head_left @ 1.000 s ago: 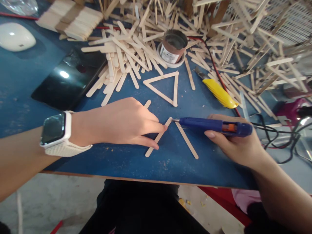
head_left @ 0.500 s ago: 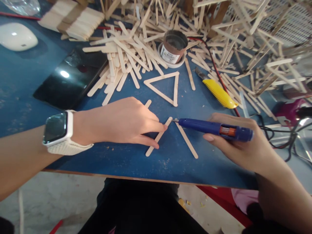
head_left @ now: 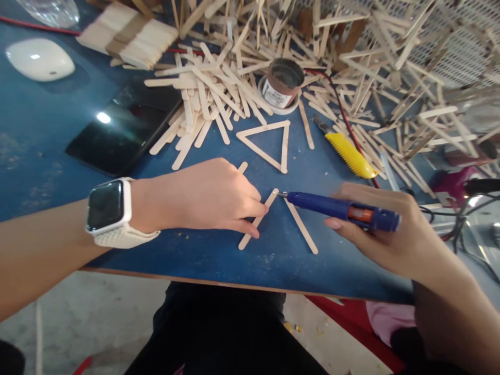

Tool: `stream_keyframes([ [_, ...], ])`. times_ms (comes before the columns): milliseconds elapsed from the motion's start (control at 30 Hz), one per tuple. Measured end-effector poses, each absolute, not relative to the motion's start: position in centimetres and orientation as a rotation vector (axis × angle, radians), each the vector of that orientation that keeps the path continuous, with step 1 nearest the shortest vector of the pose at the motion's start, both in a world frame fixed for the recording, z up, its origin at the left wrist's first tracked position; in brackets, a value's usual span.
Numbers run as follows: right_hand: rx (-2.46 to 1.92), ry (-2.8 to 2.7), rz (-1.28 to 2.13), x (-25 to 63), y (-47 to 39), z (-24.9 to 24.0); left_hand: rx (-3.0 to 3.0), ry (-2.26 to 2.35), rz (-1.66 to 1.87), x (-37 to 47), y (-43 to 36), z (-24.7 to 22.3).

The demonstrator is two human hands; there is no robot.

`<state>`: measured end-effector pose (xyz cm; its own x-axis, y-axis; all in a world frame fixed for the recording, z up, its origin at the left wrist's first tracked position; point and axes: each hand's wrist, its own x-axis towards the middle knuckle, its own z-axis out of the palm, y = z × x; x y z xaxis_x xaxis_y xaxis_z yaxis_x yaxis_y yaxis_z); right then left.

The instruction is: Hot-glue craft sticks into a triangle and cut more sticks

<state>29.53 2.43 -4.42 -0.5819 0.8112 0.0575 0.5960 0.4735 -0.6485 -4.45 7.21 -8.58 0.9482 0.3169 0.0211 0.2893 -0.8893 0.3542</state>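
Note:
My left hand (head_left: 219,200), wearing a watch, rests low over the blue table. Its fingers grip and steady a slanted craft stick (head_left: 269,200) against the surface. Another craft stick (head_left: 242,167) pokes out from beneath that hand. My right hand (head_left: 390,234) is closed round a blue tester screwdriver (head_left: 320,203) with an orange part in its window. The thin metal tip is at the upper end of the held stick, where a small glossy spot shows. Right of it, a separate craft stick (head_left: 301,227) slants the other way, its top end partly behind the tool.
A craft-stick triangle (head_left: 284,148) lies beyond my hands. Further back are a jar of dark stuff (head_left: 279,94), a yellow-handled cutter (head_left: 351,155) and heaped craft sticks (head_left: 211,88). A phone (head_left: 117,130) and white mouse (head_left: 41,60) lie left; black cables (head_left: 461,219) run right.
The whole view has shifted slightly, with the table things mostly sliding right on the left side. Both hands keep their holds, and the tool tip stays at the stick's upper end.

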Motion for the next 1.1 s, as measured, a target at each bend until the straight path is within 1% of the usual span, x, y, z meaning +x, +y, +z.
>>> stream_keyframes([
  [133,-1.154,-2.398,0.908,29.0,2.5,-3.9,2.761,0.44,0.155,-4.5,7.2,-8.8],
  [300,-1.146,-2.397,0.893,28.8,2.7,-3.5,2.794,0.432,0.177,-4.5,7.2,-8.8],
  [467,-1.201,-2.355,0.896,29.1,3.1,-3.9,2.796,0.442,0.158,-4.3,7.1,-8.8],
  [633,-1.203,-2.332,0.918,28.9,3.2,-4.2,2.797,0.399,0.246,-4.1,7.0,-8.8],
  [733,-1.222,-2.297,0.92,29.2,3.3,-4.5,2.8,0.411,0.198,-4.1,7.0,-8.9],
  [833,-1.174,-2.19,0.994,30.0,3.5,-4.9,2.792,0.431,0.142,-4.2,7.1,-9.0],
  [933,-1.134,-2.125,1.078,30.5,3.8,-5.1,2.774,0.427,0.167,-4.3,7.1,-9.1],
  [1100,-1.152,-2.207,1.014,30.5,4.0,-5.2,2.735,0.429,0.2,-4.5,7.1,-9.1],
])
